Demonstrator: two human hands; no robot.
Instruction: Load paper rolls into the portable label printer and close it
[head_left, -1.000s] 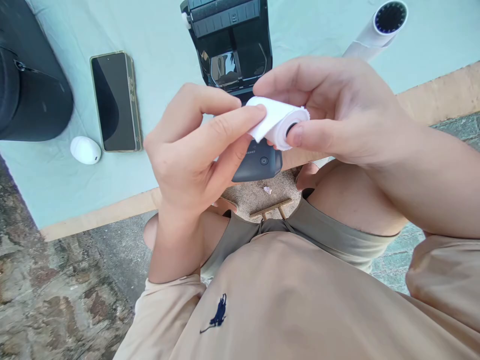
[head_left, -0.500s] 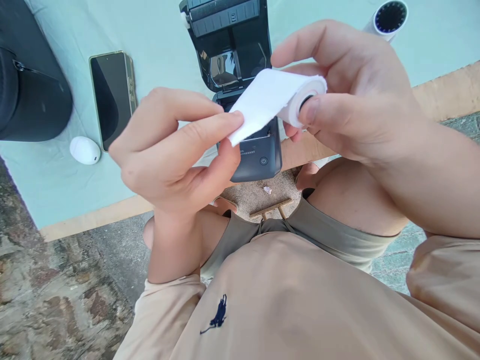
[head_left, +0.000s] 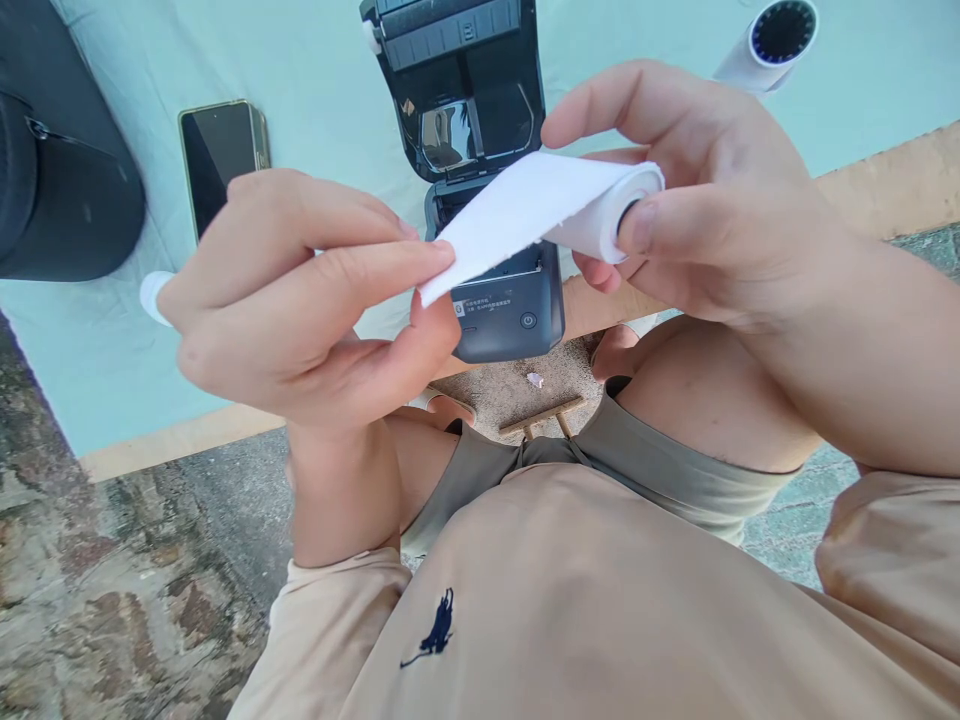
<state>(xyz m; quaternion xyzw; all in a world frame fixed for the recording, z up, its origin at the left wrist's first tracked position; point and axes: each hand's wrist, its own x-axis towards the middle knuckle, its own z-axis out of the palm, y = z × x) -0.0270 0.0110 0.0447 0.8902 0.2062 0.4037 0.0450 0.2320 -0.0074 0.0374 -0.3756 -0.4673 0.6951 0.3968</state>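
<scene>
- The right hand (head_left: 697, 210) holds a small white paper roll (head_left: 600, 205) above the near edge of the desk (head_left: 112, 340), thumb pressed on the roll's open end and fingers curled around its far side
- The left hand (head_left: 300, 290) pinches the loose end of the paper strip (head_left: 487, 225) between thumb and forefinger; the strip runs taut from that pinch up to the roll
- Both hands hang in the air over a black label printer (head_left: 472, 170), which lies on the desk's pale green cover with its lid open; its grey front with a power button overhangs the near edge
- A phone (head_left: 217, 150) lies face up on the desk left of the printer, its lower part hidden by the left hand
- A small white oval object (head_left: 154, 295) shows just beside the left hand's knuckles, close to the near edge and mostly covered
- A dark rounded bag (head_left: 60, 180) sits at the left edge of the desk
- A white cylinder with a dark end (head_left: 772, 45) lies near the far right corner
- Below the hands are the person's beige shirt (head_left: 562, 610) and a stone floor (head_left: 112, 580)
</scene>
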